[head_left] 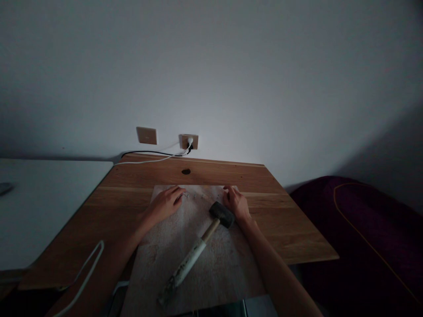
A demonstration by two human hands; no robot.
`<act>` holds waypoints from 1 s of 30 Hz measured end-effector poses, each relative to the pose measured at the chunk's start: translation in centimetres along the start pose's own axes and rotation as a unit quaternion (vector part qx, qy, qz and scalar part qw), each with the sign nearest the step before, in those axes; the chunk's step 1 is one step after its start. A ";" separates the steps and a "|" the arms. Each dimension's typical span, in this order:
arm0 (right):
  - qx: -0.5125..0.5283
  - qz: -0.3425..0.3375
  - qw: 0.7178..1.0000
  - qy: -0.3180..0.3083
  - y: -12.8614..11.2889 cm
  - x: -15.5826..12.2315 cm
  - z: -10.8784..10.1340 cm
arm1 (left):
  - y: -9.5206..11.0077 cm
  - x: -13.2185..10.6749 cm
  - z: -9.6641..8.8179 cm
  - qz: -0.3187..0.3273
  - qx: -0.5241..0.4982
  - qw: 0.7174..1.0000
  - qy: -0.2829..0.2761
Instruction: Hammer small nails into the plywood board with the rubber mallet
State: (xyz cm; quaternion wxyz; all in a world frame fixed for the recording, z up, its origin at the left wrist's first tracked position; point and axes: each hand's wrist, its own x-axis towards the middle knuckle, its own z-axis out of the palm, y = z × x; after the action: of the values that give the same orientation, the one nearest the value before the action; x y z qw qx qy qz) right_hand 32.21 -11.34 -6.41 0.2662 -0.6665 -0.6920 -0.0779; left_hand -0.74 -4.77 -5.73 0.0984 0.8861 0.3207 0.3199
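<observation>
A pale board [198, 264] lies on the wooden desk [280, 220] in front of me. My left hand [167, 203] rests near the board's far left corner, fingers curled and close to some small nails [190, 195] lying there. Whether those fingers pinch anything is hidden. My right hand [236, 203] lies palm down on the board's far right part, fingers stretched forward. A rubber mallet [222, 214] with a black head and a worn wooden handle [188, 262] lies slantwise on the board, its head touching my right wrist area.
A white cable [84, 273] loops over the desk's near left edge. Wall sockets [189, 141] with plugged cables sit behind the desk. A white table [42, 207] stands at the left, a dark red cushion [363, 233] at the right. A round hole [186, 171] marks the desk's rear.
</observation>
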 end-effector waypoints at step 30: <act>0.071 -0.095 0.993 -0.013 -0.5 0.1 -0.9 | -1.0 -0.5 0.5 -0.007 -0.001 1.000 -0.008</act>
State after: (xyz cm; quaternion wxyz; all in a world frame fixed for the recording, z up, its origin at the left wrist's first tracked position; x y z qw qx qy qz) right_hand 31.97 -11.73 -5.46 0.2952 -0.5784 -0.7591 -0.0447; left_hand -1.21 -4.30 -6.79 0.1038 0.8866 0.3255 0.3119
